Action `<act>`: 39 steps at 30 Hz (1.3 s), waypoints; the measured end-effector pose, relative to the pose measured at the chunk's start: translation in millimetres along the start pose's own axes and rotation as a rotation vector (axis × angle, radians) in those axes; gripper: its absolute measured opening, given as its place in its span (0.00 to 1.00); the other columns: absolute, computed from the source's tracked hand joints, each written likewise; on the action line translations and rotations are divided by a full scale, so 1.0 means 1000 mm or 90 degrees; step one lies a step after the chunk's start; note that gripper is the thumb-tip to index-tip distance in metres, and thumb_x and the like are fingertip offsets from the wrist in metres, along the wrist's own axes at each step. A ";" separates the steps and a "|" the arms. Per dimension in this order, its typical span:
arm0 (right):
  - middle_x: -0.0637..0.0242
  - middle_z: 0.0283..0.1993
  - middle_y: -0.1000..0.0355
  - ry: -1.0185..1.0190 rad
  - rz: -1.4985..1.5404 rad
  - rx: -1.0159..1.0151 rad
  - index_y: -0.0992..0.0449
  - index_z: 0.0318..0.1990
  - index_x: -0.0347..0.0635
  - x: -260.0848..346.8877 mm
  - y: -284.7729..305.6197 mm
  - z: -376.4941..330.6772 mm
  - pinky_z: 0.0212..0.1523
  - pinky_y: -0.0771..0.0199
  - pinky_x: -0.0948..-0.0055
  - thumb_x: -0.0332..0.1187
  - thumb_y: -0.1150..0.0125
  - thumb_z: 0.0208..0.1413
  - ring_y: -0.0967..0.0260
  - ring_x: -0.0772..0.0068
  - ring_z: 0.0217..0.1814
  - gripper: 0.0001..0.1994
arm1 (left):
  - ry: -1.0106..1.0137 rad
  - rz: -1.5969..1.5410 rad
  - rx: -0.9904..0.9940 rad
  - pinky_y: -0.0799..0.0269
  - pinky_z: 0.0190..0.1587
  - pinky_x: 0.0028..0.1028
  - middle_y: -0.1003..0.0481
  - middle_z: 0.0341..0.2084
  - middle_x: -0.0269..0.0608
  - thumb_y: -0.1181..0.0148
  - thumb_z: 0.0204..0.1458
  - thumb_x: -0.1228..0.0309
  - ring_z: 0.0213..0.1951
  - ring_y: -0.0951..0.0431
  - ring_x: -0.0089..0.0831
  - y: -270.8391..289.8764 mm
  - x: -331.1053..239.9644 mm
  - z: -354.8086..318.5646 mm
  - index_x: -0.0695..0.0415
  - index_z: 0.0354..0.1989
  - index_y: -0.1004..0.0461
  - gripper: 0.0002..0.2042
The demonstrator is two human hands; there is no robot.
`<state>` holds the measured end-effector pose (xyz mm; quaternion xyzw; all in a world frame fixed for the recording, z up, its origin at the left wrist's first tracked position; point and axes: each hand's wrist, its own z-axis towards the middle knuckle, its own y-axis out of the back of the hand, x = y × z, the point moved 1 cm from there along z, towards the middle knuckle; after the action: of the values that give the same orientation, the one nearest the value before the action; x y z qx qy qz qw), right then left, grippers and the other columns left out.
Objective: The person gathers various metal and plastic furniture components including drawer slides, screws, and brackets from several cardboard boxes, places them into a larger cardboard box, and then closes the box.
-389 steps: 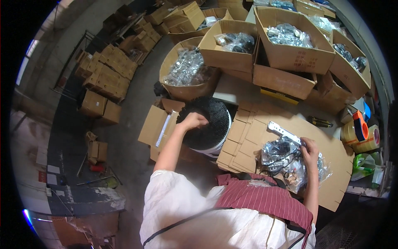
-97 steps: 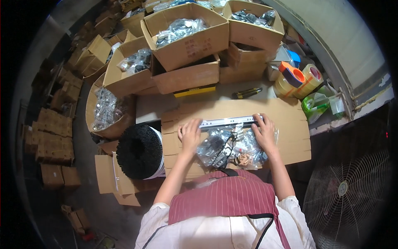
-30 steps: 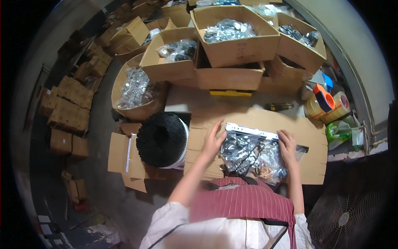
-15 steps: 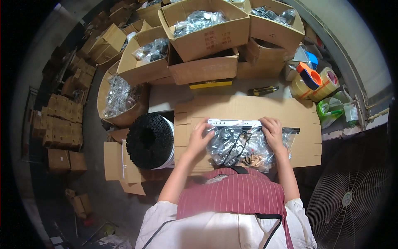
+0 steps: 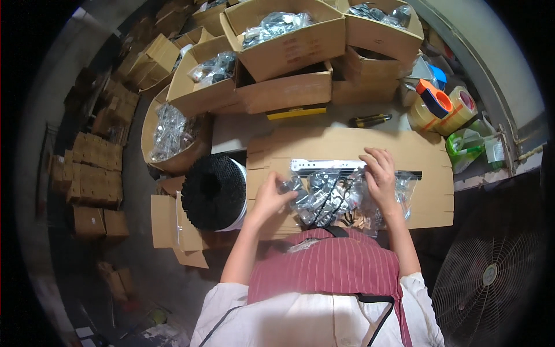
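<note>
A clear plastic bag of metal hardware (image 5: 324,199) lies in front of me on a flat cardboard sheet (image 5: 277,144). Black cord-like pieces and copper-coloured parts show through the film. Along the bag's far side runs a white drawer slide (image 5: 326,165) with holes, and a black rail (image 5: 413,174) sticks out to the right. My left hand (image 5: 270,198) has the bag's left corner between thumb and fingers. Over the right part of the bag, beside the white slide's end, my right hand (image 5: 381,179) is open, its fingers stretched out and slightly apart.
Left of the sheet stands a roll of black bristly strips (image 5: 211,194). Cardboard boxes (image 5: 295,52) of bagged parts line the back. A utility knife (image 5: 370,120), tape rolls (image 5: 462,104) and an orange tape dispenser (image 5: 436,101) lie at the back right. A fan (image 5: 489,274) stands at right.
My left hand has come off the white slide's left end, nearer to me, onto the bag's corner. The right hand's fingers have lifted and straightened. The view has shifted slightly.
</note>
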<state>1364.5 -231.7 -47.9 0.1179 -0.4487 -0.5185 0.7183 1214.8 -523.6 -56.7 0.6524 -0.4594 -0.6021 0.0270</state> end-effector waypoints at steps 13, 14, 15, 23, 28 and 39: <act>0.53 0.63 0.34 -0.363 0.748 0.350 0.44 0.70 0.37 0.095 -0.008 0.012 0.63 0.29 0.63 0.35 0.29 0.58 0.34 0.63 0.64 0.37 | -0.201 -0.576 0.023 0.25 0.50 0.24 0.20 0.41 0.39 0.30 0.52 0.80 0.42 0.20 0.24 0.001 -0.101 -0.030 0.63 0.56 0.32 0.24; 0.55 0.60 0.31 -0.359 0.734 0.335 0.41 0.68 0.37 0.092 -0.008 0.012 0.62 0.30 0.64 0.34 0.29 0.58 0.33 0.64 0.63 0.34 | -0.204 -0.574 0.013 0.25 0.49 0.23 0.20 0.41 0.39 0.30 0.53 0.78 0.42 0.20 0.24 -0.003 -0.103 -0.030 0.63 0.55 0.30 0.22; 0.55 0.60 0.31 -0.360 0.732 0.333 0.41 0.68 0.37 0.092 -0.008 0.011 0.62 0.30 0.64 0.34 0.29 0.58 0.33 0.64 0.63 0.34 | -0.206 -0.575 0.016 0.25 0.49 0.23 0.20 0.41 0.39 0.30 0.53 0.78 0.42 0.20 0.24 -0.004 -0.103 -0.028 0.63 0.55 0.30 0.22; 0.63 0.54 0.30 -0.487 0.868 0.268 0.38 0.63 0.38 0.090 0.010 -0.011 0.59 0.31 0.70 0.28 0.23 0.47 0.31 0.71 0.57 0.36 | -0.194 -0.440 -0.006 0.24 0.39 0.25 0.18 0.31 0.40 0.33 0.60 0.66 0.34 0.19 0.24 -0.029 -0.102 -0.023 0.61 0.50 0.27 0.16; 0.56 0.58 0.32 -0.549 0.875 0.174 0.42 0.66 0.34 0.088 0.030 -0.019 0.56 0.28 0.70 0.30 0.26 0.51 0.32 0.68 0.58 0.37 | -0.343 -0.052 -0.126 0.29 0.26 0.26 0.23 0.19 0.39 0.36 0.62 0.61 0.22 0.20 0.27 -0.045 -0.120 -0.023 0.57 0.48 0.25 0.14; 0.69 0.41 0.22 -0.654 0.853 -0.090 0.22 0.48 0.40 0.023 0.080 -0.054 0.40 0.22 0.78 0.41 0.36 0.64 0.24 0.80 0.38 0.14 | -0.186 -0.339 0.164 0.37 0.26 0.17 0.24 0.22 0.30 0.48 0.69 0.67 0.23 0.29 0.12 -0.062 -0.113 -0.019 0.58 0.51 0.25 0.11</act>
<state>1458.9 -232.8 -15.7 -0.4687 -0.6607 0.0008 0.5863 1282.0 -426.4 -1.7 0.6543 -0.3442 -0.6123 -0.2802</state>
